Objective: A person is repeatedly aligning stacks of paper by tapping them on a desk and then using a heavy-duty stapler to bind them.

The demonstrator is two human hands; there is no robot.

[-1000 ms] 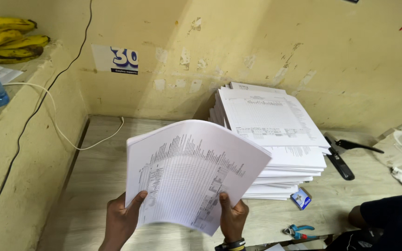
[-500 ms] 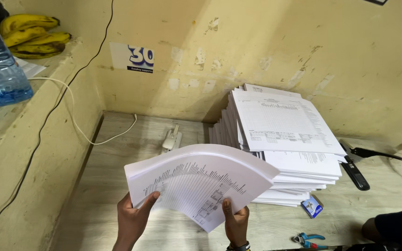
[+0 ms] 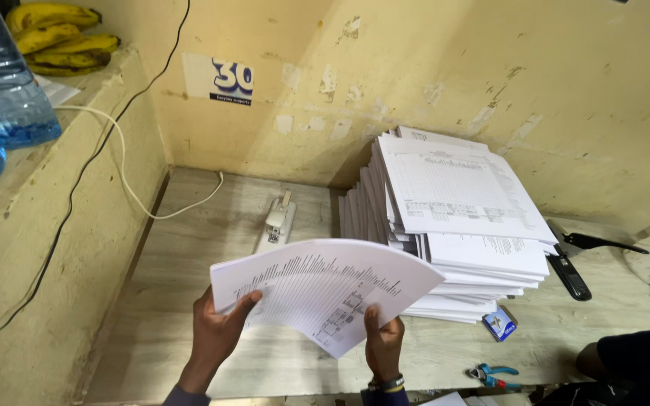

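Observation:
Both my hands hold a thick sheaf of printed white sheets [image 3: 325, 289] above the pale wooden table [image 3: 189, 248]. My left hand [image 3: 220, 331] grips its lower left edge, thumb on top. My right hand [image 3: 384, 344] grips the lower right edge and wears a wristband. The sheaf bows upward in the middle. Behind it, to the right, stands a tall stack of printed paper [image 3: 453, 218] with offset layers. A white stapler [image 3: 277, 222] lies on the table beyond the sheaf.
A ledge on the left carries bananas [image 3: 58, 37] and blue water bottles [image 3: 1, 83]. A white cable [image 3: 126, 180] and a black cable hang over it. Right of the stack lie a black tool [image 3: 569, 274], a small blue box [image 3: 499, 323] and blue-handled pliers [image 3: 490, 374]. Another person's dark sleeve [image 3: 641, 365] is bottom right.
The sheaf has dropped lower and tipped flatter, bowing more. The view has tilted down and left, and the stapler behind the sheaf has come into sight.

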